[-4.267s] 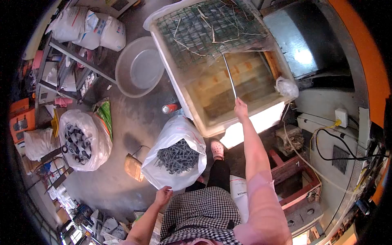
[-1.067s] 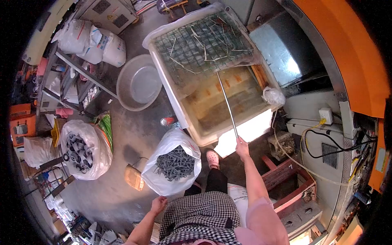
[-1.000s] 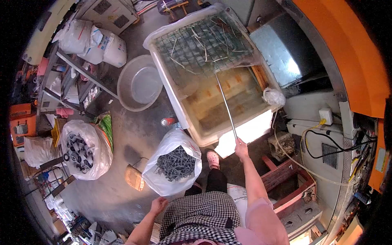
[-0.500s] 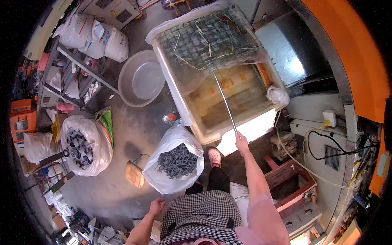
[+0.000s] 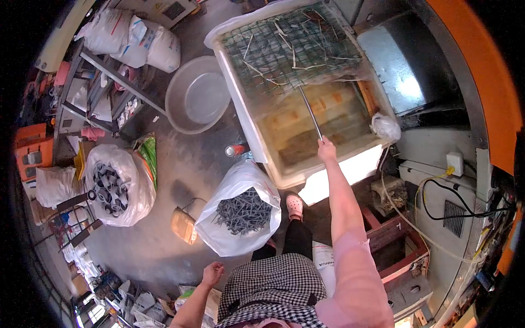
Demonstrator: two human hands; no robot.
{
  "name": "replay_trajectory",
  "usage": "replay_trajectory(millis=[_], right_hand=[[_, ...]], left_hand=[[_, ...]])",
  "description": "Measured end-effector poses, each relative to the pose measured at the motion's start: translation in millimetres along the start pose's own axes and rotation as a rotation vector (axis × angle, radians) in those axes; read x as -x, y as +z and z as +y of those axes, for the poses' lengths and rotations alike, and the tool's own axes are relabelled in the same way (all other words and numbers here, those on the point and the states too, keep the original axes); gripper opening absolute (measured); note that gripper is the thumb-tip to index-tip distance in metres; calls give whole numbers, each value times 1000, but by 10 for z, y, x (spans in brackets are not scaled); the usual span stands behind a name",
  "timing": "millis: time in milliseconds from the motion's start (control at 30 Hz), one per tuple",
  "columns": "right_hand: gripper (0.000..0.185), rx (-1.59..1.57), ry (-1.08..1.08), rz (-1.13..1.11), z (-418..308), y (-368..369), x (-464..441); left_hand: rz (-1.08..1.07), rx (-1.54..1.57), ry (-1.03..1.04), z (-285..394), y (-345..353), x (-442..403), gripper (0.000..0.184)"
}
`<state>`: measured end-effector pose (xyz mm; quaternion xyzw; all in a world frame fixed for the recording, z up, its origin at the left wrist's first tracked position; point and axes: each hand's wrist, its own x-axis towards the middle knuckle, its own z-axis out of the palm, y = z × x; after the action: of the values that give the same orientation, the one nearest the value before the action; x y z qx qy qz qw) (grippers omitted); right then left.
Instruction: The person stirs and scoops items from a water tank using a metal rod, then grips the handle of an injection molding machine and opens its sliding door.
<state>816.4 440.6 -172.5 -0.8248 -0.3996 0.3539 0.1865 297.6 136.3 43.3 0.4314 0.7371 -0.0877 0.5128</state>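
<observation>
My right hand [image 5: 327, 149] is closed around the upper end of a thin metal rod [image 5: 312, 115]. The rod slants over the tub's brownish liquid, and its far end meets the near edge of a green mesh [image 5: 262, 52]. Pale strips lie scattered on the mesh, which covers the far part of a large white tub [image 5: 298, 179]. My left hand [image 5: 213, 272] hangs by my checked apron [image 5: 268, 281], fingers curled with nothing visible in them. Closest to that hand is a white bag [image 5: 216, 243] full of dark grey thin pieces [image 5: 244, 212].
A round grey basin [image 5: 175, 117] stands left of the tub. Beside it lies a red-topped can [image 5: 236, 150]. Farther left is a clear bag of dark rings [image 5: 139, 205]. A wooden frame [image 5: 402, 262], a hose and cables are at my right, near a machine.
My right hand has moved forward over the tub's near rim, and less of the rod shows beyond it. My left hand has risen slightly. The whole view has shifted a little.
</observation>
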Motion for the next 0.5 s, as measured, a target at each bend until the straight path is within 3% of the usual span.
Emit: replay_trajectory(millis=[67, 233, 300, 500], right_hand=[[34, 49, 25, 47, -9, -75, 98], [36, 100, 146, -128, 268, -175, 730], [34, -103, 55, -21, 386, -154, 895], [34, -177, -30, 2, 208, -72, 526]], left_hand=[[-17, 33, -38, 46, -2, 18, 18], [1, 50, -35, 97, -1, 39, 20], [3, 52, -24, 150, 5, 74, 21], [23, -152, 62, 516, -115, 119, 21]])
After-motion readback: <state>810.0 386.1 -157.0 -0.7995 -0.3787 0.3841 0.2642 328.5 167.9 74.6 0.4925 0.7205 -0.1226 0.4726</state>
